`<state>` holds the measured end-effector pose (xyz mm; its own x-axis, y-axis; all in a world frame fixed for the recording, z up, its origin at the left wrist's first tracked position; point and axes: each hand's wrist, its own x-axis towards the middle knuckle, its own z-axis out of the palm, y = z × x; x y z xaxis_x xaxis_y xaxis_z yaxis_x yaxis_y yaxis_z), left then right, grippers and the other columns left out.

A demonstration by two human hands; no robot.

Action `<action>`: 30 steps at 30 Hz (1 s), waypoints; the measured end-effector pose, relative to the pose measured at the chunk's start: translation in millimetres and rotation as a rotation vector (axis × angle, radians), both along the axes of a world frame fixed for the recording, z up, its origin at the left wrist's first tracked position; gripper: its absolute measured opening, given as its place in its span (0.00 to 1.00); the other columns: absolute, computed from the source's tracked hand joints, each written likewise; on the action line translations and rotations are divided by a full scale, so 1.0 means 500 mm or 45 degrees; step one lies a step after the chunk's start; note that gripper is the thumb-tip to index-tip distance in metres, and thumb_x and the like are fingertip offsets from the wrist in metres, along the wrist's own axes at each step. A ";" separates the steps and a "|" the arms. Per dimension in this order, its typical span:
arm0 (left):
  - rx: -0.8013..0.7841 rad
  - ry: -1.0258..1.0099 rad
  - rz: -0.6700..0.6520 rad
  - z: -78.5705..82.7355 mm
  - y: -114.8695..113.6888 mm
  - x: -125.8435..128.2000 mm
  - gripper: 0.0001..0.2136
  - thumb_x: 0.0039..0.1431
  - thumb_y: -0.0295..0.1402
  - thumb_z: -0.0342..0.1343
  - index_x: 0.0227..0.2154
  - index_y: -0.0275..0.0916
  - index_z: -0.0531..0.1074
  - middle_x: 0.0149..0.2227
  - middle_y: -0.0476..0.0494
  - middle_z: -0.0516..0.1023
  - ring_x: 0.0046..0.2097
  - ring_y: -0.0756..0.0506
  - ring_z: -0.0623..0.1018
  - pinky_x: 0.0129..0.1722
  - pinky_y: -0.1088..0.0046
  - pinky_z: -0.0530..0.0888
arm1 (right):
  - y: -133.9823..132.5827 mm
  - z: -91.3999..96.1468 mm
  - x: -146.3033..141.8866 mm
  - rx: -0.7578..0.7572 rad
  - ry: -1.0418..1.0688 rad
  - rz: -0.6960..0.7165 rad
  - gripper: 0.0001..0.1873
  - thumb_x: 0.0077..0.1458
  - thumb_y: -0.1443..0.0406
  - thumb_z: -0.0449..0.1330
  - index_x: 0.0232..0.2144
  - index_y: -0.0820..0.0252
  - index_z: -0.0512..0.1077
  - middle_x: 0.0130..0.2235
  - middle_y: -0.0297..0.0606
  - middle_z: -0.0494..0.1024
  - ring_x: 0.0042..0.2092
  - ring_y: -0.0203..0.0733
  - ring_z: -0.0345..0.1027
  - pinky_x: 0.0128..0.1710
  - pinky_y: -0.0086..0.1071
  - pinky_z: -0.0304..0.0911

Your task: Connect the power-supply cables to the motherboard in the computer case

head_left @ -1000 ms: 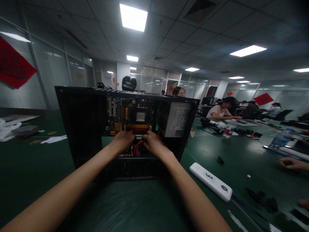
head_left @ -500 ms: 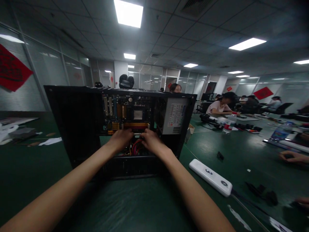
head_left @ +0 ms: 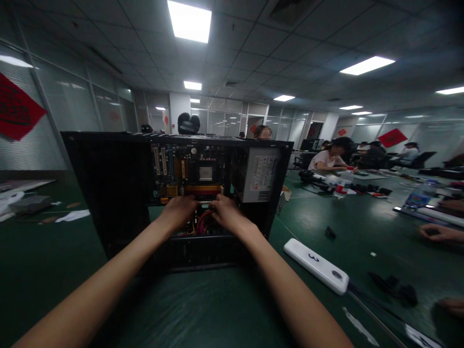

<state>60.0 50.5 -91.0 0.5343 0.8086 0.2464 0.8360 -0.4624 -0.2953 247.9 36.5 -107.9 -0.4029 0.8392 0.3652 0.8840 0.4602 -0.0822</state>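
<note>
An open black computer case (head_left: pixel 108 183) stands on the green table (head_left: pixel 203 309), its motherboard (head_left: pixel 188 171) and grey power supply (head_left: pixel 261 179) exposed. Both my hands reach inside it. My left hand (head_left: pixel 179 210) curls its fingers at the lower edge of the motherboard, by the yellow-orange memory slots (head_left: pixel 207 190). Beside it, my right hand (head_left: pixel 226 212) is curled too, just above a bundle of red cables (head_left: pixel 203 223). The fingertips of both hands are hidden, so what they press or grip is unclear.
A white power strip marked 3 (head_left: pixel 316 266) lies to the right of the case, with small black parts (head_left: pixel 393 285) beyond it. Other people sit at the far right, and another person's hand (head_left: pixel 437 233) rests on the table. Papers (head_left: pixel 72 215) lie at left.
My hands stay at the same spot on the motherboard's lower edge. The view has shifted slightly, so the case appears a little further left.
</note>
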 end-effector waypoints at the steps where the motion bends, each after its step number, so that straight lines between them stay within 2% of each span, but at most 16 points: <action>1: -0.004 -0.006 0.007 -0.001 0.001 -0.002 0.15 0.62 0.24 0.47 0.46 0.38 0.76 0.43 0.36 0.77 0.43 0.35 0.80 0.36 0.62 0.74 | 0.001 -0.001 0.000 0.006 0.003 0.005 0.13 0.57 0.68 0.58 0.44 0.61 0.76 0.46 0.43 0.72 0.45 0.43 0.70 0.43 0.30 0.63; 10: 0.021 0.036 0.009 0.001 -0.001 0.000 0.16 0.63 0.23 0.46 0.47 0.37 0.76 0.43 0.35 0.77 0.42 0.38 0.79 0.35 0.66 0.73 | 0.008 -0.009 0.002 0.015 0.035 0.037 0.13 0.57 0.68 0.59 0.45 0.61 0.76 0.45 0.43 0.71 0.47 0.44 0.69 0.45 0.31 0.62; 18: 0.089 0.157 -0.083 -0.005 0.005 0.004 0.15 0.63 0.22 0.45 0.46 0.32 0.75 0.42 0.33 0.76 0.41 0.36 0.80 0.36 0.62 0.74 | 0.000 -0.003 0.001 0.018 0.028 0.037 0.12 0.58 0.68 0.58 0.44 0.60 0.76 0.45 0.43 0.71 0.46 0.43 0.69 0.45 0.31 0.63; 24: 0.061 0.174 -0.056 0.000 0.003 0.011 0.17 0.63 0.21 0.44 0.47 0.32 0.75 0.42 0.33 0.77 0.42 0.35 0.80 0.37 0.61 0.75 | -0.004 0.006 -0.002 -0.031 0.006 0.013 0.13 0.58 0.69 0.59 0.46 0.62 0.76 0.46 0.45 0.72 0.47 0.44 0.69 0.45 0.31 0.63; 30: 0.032 0.119 -0.029 0.003 0.001 0.007 0.17 0.63 0.22 0.45 0.48 0.36 0.75 0.43 0.35 0.77 0.41 0.36 0.80 0.35 0.64 0.74 | 0.006 -0.003 -0.001 0.001 0.035 0.020 0.14 0.58 0.68 0.59 0.46 0.61 0.76 0.45 0.43 0.72 0.47 0.45 0.70 0.45 0.31 0.63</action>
<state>63.3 51.0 -89.7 0.5741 0.7901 0.2147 0.7936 -0.4724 -0.3835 247.5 39.5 -109.3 -0.4059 0.8327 0.3767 0.8742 0.4739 -0.1058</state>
